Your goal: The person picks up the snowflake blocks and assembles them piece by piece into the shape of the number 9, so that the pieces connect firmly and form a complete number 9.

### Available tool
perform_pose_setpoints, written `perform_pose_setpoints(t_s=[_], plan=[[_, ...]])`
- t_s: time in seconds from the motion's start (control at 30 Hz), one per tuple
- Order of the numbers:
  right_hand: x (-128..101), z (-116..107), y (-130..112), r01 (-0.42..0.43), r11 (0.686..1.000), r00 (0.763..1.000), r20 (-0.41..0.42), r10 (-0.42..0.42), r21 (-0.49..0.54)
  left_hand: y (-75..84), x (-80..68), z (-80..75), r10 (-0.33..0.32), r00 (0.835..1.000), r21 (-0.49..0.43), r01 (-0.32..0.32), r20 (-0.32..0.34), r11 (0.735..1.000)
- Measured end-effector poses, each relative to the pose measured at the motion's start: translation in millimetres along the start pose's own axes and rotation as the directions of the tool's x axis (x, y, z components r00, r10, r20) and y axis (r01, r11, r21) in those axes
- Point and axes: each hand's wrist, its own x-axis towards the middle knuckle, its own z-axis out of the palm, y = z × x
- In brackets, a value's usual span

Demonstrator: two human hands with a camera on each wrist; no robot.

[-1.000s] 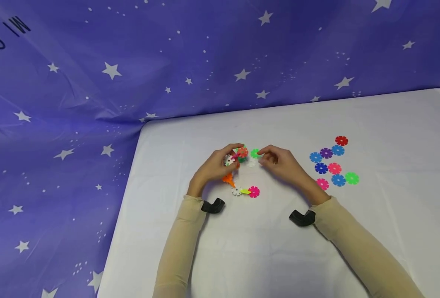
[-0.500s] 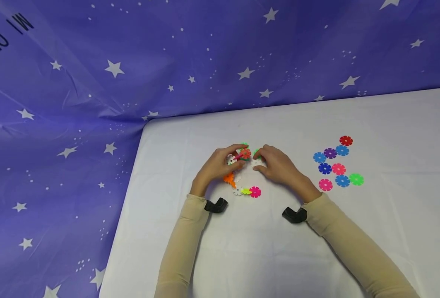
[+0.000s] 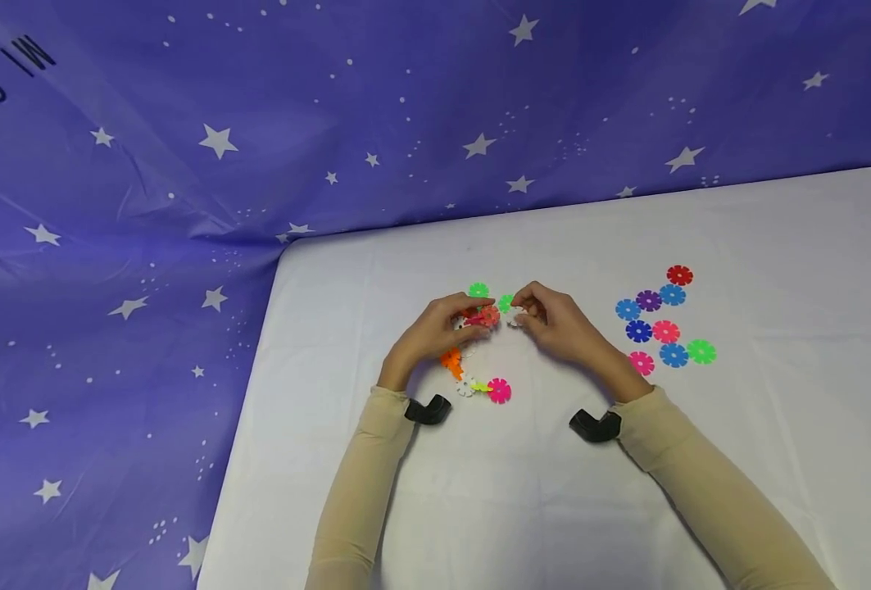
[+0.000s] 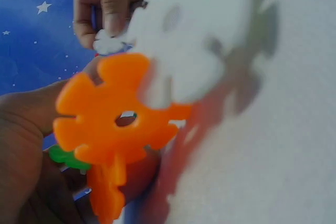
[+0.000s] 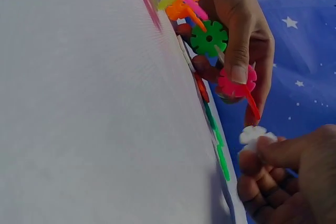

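Gripping a chain (image 3: 472,344) of joined snowflake discs, the left hand (image 3: 428,332) curls its fingers round the chain's far end, thumb pressing on a pink disc (image 5: 236,83) there. That chain runs from the hand toward the near side of the worktop (image 3: 523,492), through an orange disc (image 4: 113,114) and a white one (image 4: 194,40), ending at a magenta disc (image 3: 499,390) lying flat on the cloth. The right hand (image 3: 556,328) sits just right of the left one, fingers curled, pinching a small white disc (image 5: 254,136) between thumb and fingertips, close to the chain's far end but not yet joined to it. A green disc (image 3: 478,290) lies just beyond the two hands. Well to the right, a loose group of discs (image 3: 660,319) lies flat on the worktop: red, purple, blue, pink and green ones, near one another. Behind and to the left hangs a purple cloth with stars (image 3: 221,139).
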Motion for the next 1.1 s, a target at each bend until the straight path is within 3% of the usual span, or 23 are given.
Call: perform_pose_setpoints(t_s=[0.23, 0.77, 1.1], plan=[[1.4, 0.7, -4.1, 0.062, 0.997, 0.997, -0.052, -0.060, 0.038, 2.6, -0.7, -0.1, -0.026, 1.000, 0.003, 0.026, -0.017, 1.000], [1.2, -2.2, -4.0, 0.152, 0.980, 0.988, -0.030, -0.150, 0.128, 2.9, -0.1, -0.9, -0.025, 0.999, -0.033, 0.023, -0.042, 0.999], [-0.9, -4.8, -3.2, 0.081, 0.963, 0.996, 0.019, -0.088, 0.257, 7.6, 0.5, -0.7, 0.005, 0.999, -0.030, -0.006, -0.048, 1.000]])
